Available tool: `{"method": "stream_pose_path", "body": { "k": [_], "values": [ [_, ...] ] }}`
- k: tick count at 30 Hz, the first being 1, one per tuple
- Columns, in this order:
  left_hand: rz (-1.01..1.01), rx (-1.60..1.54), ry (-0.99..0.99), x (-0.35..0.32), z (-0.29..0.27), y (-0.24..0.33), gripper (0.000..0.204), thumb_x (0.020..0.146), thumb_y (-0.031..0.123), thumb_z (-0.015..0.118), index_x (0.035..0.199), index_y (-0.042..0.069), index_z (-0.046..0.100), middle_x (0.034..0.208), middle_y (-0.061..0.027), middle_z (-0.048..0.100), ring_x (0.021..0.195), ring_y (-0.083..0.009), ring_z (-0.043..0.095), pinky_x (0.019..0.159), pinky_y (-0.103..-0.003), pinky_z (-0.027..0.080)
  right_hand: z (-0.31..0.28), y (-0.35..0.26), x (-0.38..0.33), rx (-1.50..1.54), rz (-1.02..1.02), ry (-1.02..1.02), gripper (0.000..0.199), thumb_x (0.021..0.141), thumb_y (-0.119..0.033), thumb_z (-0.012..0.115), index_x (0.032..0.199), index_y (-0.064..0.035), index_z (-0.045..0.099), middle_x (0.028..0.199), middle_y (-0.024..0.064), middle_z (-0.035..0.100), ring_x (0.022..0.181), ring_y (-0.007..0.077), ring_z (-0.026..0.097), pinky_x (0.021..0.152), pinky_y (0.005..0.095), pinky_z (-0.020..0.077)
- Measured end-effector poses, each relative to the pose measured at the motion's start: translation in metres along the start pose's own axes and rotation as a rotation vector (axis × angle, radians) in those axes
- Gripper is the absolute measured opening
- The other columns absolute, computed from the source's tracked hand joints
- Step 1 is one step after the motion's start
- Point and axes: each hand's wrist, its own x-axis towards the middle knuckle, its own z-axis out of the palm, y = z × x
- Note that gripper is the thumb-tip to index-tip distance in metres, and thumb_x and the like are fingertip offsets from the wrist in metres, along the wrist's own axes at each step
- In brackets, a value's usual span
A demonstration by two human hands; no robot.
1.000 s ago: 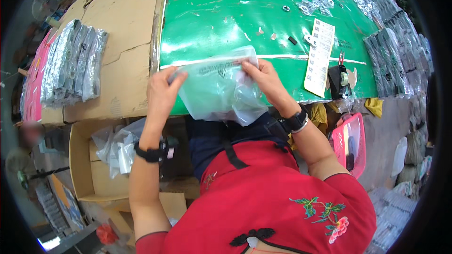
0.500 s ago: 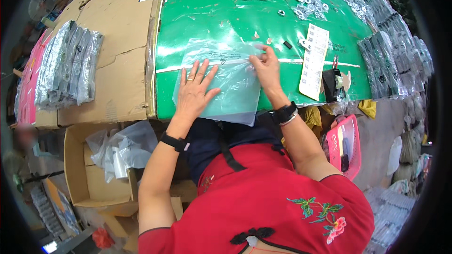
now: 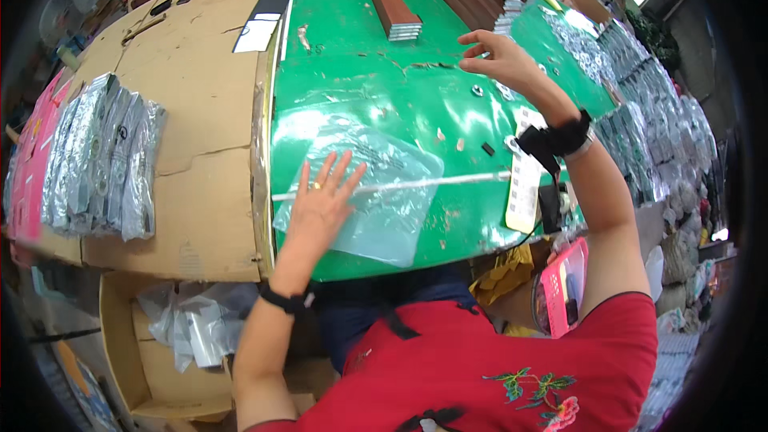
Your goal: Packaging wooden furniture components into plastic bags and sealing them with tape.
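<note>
lying flat at the near edge of the green table (image 3: 360,88), the clear plastic bag (image 3: 376,192) sits at about six o'clock on the mat, its lower part overhanging the edge. the left hand (image 3: 320,208) presses on its left side with fingers spread and palm down, gripping nothing, only pinning it. the bag looks very light, limp and slick, likely to slide or crumple, so it is best taken by pinching a corner or the open rim rather than the middle. the right hand (image 3: 500,60) hovers at about one o'clock over small metal washers (image 3: 506,92), fingers loosely curled and part open; whether it has hold of one, i cannot tell.

at three o'clock of the bag a long white label strip (image 3: 524,184) lies upright on the mat. at twelve o'clock stand brown stacks (image 3: 396,12). at nine o'clock, on the cardboard sheet (image 3: 200,112), lie silvery packets (image 3: 100,156) beside pink ones (image 3: 32,168). at seven o'clock a carton (image 3: 128,352) holds crumpled clear bags (image 3: 192,324). rows of filled packets (image 3: 648,136) run along the right edge.
</note>
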Motion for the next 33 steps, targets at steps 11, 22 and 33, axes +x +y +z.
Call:
{"method": "stream_pose_path", "body": {
  "k": [11, 22, 33],
  "values": [
    [-0.1, -0.363, -0.144, -0.053, -0.003, 0.025, 0.067, 0.089, 0.045, 0.067, 0.152, 0.028, 0.049, 0.163, -0.0055, 0.037, 0.15, -0.032, 0.032, 0.12, -0.061, 0.022, 0.133, 0.064, 0.229, -0.406, 0.089, 0.266, 0.113, 0.071, -0.056, 0.085, 0.156, -0.0043, 0.031, 0.147, 0.0258, 0.051, 0.127, 0.0417, 0.057, 0.102, 0.048, 0.0486],
    [-0.124, -0.351, -0.19, -0.047, -0.004, 0.023, 0.065, 0.089, 0.051, 0.068, 0.149, 0.035, 0.051, 0.162, -0.0012, 0.039, 0.149, -0.0274, 0.036, 0.121, -0.059, 0.023, 0.118, 0.096, 0.292, -0.244, 0.414, 0.071, 0.108, 0.069, -0.038, 0.084, 0.156, -0.0007, 0.031, 0.139, 0.0251, 0.058, 0.123, 0.0377, 0.062, 0.098, 0.0457, 0.0501],
    [-0.035, -0.342, -0.118, -0.052, 0.009, 0.019, 0.073, 0.084, 0.041, 0.072, 0.152, 0.028, 0.049, 0.163, -0.0057, 0.037, 0.15, -0.0318, 0.033, 0.122, -0.06, 0.019, 0.046, 0.048, 0.111, 0.446, 0.129, 0.085, 0.095, 0.077, -0.022, 0.083, 0.155, 0.0037, 0.034, 0.131, 0.016, 0.062, 0.111, 0.0185, 0.064, 0.095, 0.0303, 0.0496]
  ]
}}
